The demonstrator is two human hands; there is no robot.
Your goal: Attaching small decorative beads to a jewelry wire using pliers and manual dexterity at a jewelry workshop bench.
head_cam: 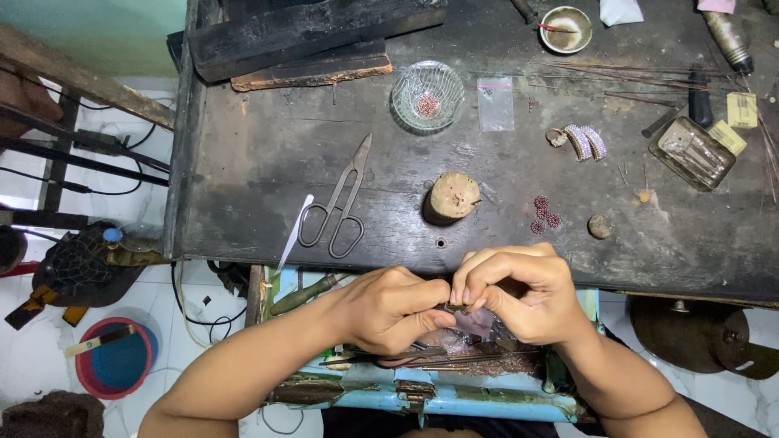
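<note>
Two hands meet just off the near edge of the dark workbench [243,186], over an open blue drawer [454,397] full of wires and scraps. The left hand [393,308] is curled tight, thumb and fingertips pinched on a small dark metal piece [454,308], and the right hand [519,292] is bunched the same way, its fingertips pressing on that piece from the other side. So both are grasping it, knuckles nearly touching; the piece itself is mostly hidden and too small to make out. On the bench, just beyond the hands, a stubby round wooden block [451,197] stands near the near edge, with a few tiny reddish beaded clusters [545,214] to its right. Left of the block lie a pair of metal shears [337,207], tips pointing toward the far edge, and a slim pair of tweezers [294,234] beside them, hanging over the near edge. Toward the far edge sits a clear glass bowl [428,96] with something reddish in it, a small clear plastic bag [496,104] next to it. Over to the right, two curved pale studded ornaments [584,142] rest near a rectangular metal tray [692,152].
</note>
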